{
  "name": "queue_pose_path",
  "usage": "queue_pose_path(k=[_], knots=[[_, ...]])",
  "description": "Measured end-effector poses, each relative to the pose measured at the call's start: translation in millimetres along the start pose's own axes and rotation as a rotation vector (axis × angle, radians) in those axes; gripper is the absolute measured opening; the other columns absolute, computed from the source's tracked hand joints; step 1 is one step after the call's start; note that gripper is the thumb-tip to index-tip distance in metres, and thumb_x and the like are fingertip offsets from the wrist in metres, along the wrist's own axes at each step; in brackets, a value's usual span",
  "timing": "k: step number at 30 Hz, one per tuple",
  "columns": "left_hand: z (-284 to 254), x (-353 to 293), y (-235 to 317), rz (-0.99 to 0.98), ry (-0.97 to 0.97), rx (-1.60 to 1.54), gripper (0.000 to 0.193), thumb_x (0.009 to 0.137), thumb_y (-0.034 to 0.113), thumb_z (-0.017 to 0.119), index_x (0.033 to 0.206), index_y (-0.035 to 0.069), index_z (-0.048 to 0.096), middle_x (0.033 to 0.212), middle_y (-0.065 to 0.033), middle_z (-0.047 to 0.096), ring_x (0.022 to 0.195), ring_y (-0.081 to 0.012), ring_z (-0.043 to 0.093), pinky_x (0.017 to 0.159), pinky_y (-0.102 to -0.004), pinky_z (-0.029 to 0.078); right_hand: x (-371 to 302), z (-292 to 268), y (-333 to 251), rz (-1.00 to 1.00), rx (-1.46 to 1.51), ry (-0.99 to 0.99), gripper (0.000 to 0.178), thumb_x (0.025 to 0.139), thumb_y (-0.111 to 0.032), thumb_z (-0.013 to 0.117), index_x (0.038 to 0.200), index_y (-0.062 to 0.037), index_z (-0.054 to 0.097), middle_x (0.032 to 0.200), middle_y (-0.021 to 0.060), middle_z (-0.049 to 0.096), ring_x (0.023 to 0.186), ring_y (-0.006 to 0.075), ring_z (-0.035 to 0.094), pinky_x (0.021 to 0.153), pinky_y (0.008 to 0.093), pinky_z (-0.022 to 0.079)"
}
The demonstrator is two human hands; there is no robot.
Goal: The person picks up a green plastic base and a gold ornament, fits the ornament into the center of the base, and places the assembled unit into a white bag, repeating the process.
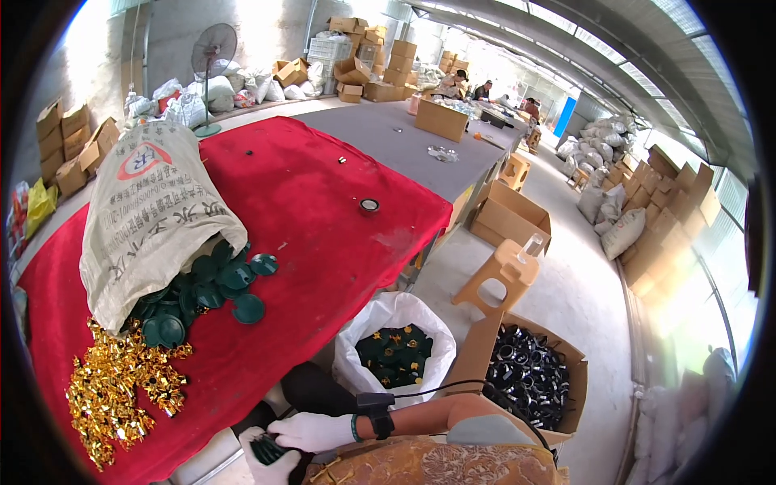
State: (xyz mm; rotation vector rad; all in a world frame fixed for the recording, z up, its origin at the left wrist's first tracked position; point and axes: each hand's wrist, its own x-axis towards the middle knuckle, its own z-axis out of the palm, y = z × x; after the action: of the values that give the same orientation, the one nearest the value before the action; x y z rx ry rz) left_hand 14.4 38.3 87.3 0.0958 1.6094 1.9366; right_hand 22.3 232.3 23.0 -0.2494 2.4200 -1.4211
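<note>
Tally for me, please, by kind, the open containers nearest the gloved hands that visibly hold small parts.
Beige woven sack spilling green round discs: 1
Round-mouthed white bag of green and gold pieces: 1
Open brown cardboard box of glossy black parts: 1
Total: 3

The red tablecloth is leaving room for a hand across its middle, while the big woven sack, green discs and gold clips are blocking its left side.
</note>
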Motion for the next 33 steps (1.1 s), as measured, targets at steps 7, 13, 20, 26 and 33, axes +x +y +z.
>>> queue_pose_path(k=[7,13,20,26,33], knots=[[-17,1,-11,-0.065,-0.109,-0.136,0.063,0.087,-0.005,0.075,0.142,0.007,0.048,0.125,-0.0093,0.058,0.114,-0.0222,0.058,0.099,-0.0376,0.052,-12,17,-3,-0.175,-0.215,0.190,0.024,0.103,-0.022,0.057,0.117,-0.0028,0.061,0.097,0.0212,0.069,0.086,0.0415,0.072,0.070,0.0494,0.057],[-18,1,-20,0.349,-0.073,0.415,0.064,0.086,-0.015,0.069,0.142,0.007,0.047,0.122,-0.0129,0.058,0.107,-0.0232,0.062,0.092,-0.0421,0.055,-6,2,-6,0.209,0.701,-0.055,0.023,0.105,-0.018,0.051,0.105,0.0007,0.065,0.081,0.0113,0.067,0.055,0.0243,0.071,0.048,0.0345,0.052],[-14,6,-15,0.209,-0.046,0.382,0.068,0.085,-0.009,0.076,0.144,0.004,0.047,0.125,-0.0122,0.058,0.109,-0.0233,0.061,0.098,-0.0355,0.052,-4,10,11,0.188,0.427,-0.018,0.024,0.106,-0.023,0.054,0.114,-0.0024,0.063,0.082,0.0167,0.070,0.062,0.0323,0.072,0.058,0.0410,0.055],[-8,3,7,-0.134,-0.111,-0.227,0.066,0.086,-0.011,0.072,0.145,0.007,0.046,0.122,-0.0069,0.054,0.110,-0.0206,0.057,0.099,-0.0331,0.051,-15,9,-11,-0.066,-0.077,0.210,0.027,0.101,-0.029,0.061,0.118,-0.0086,0.062,0.105,0.0253,0.072,0.088,0.0438,0.074,0.080,0.0530,0.057],[-11,4,-15,0.330,-0.150,0.381,0.062,0.084,-0.016,0.069,0.136,0.009,0.047,0.115,-0.0094,0.055,0.105,-0.0189,0.058,0.096,-0.0323,0.054,-14,4,6,-0.111,0.444,0.095,0.024,0.104,-0.027,0.057,0.099,-0.0041,0.062,0.072,0.0064,0.059,0.060,0.0297,0.066,0.053,0.0411,0.050]])
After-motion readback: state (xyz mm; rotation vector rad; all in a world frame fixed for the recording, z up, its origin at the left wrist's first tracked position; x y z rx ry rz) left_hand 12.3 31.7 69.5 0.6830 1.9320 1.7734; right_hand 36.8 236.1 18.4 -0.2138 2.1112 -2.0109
